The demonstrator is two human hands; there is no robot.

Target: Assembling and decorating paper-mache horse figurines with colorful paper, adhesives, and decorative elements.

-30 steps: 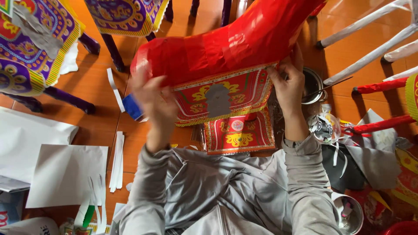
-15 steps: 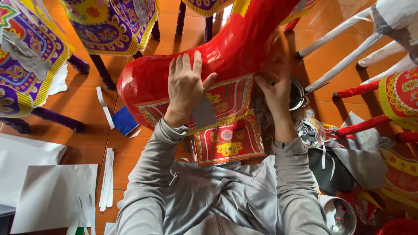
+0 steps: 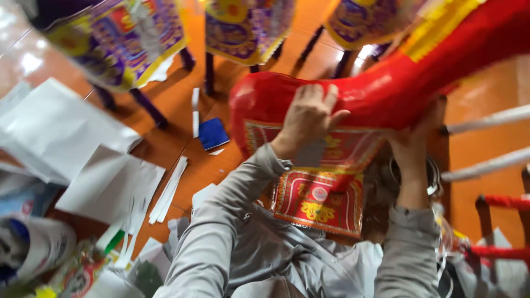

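Item: large red glossy paper figure, curved, running from the middle of the frame to the upper right, with a patterned red-and-gold paper panel laid against its lower flank. The left hand lies flat on the red body at centre, fingers spread and pressed down on the surface just above the panel's top edge. The right hand, right of centre, cups the figure from beneath; its fingers curl behind the edge, and whether they pinch the panel cannot be told. The step in hand appears to be smoothing the panel onto the body; the next move would call for even pressure along the panel's edges while the figure is held steady. A second red-and-gold panel lies below, over the grey-sleeved lap. Surroundings: purple-and-yellow patterned paper figures on dark legs at upper left, a blue square on the orange floor, white paper sheets and cut white strips at left.
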